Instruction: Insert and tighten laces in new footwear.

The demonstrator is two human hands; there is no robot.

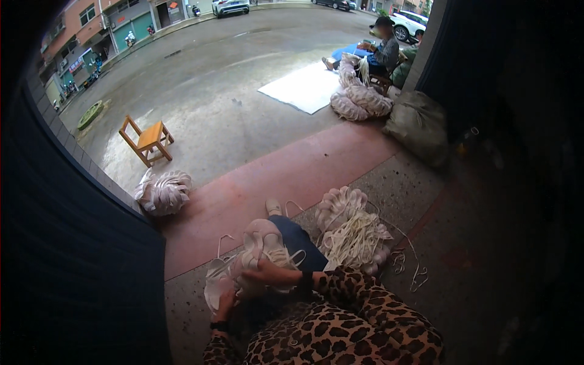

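A bundle of pale pink, curved fabric pieces (261, 234) with thin cream cords rests on my lap. My right hand (263, 275) comes in from the right, its fingers bent around the near edge of these pieces. Lower and to the left, my left hand (226, 299) pinches the same bundle beside a whitish flap (214, 283). Small parts of the fingers are hidden by the fabric. On the floor just right of my leg lies a larger pile of similar pink pieces (340, 207), with a tangle of cream cords (359, 240) over it.
Another pink bundle (164, 191) sits at the left doorway edge, near a small wooden chair (149, 139). Far right, a seated person (384, 52) is beside more bundles (362, 102), a white sheet (304, 88) and a full sack (418, 125). Loose cord (417, 267) trails on the floor.
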